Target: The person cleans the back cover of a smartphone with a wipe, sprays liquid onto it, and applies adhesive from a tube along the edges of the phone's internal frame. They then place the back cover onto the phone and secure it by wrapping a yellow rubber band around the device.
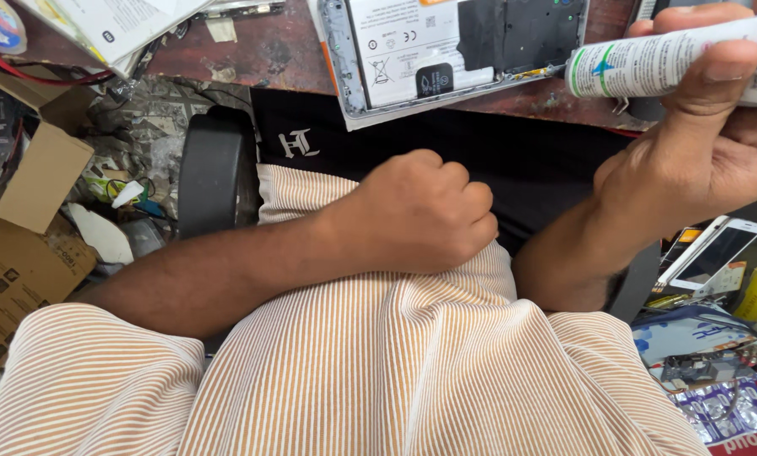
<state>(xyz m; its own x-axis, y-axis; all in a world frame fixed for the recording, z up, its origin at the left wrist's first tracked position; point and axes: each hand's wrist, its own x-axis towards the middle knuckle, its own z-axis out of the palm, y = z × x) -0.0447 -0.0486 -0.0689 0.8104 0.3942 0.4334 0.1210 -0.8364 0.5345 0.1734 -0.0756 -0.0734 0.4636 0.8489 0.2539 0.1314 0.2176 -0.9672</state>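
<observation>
While left fist (416, 211) rests, right hand (699, 143) squeezes soft white tube (648, 63).

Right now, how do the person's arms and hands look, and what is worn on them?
Both forearms are bare. The left hand and right hand wear no gloves, and no rings or watch show. The short sleeves belong to a shirt with thin orange and white stripes. The thumbnail on the right hand is trimmed short.

We see the far table edge crowded by the opened phone (458, 51), with the glue tube (674, 61) over its right corner. Between our fist (416, 215) and that edge our dark lap lies open. Cardboard boxes (24, 211) block the left; loose phones (712, 253) clutter the right.
</observation>
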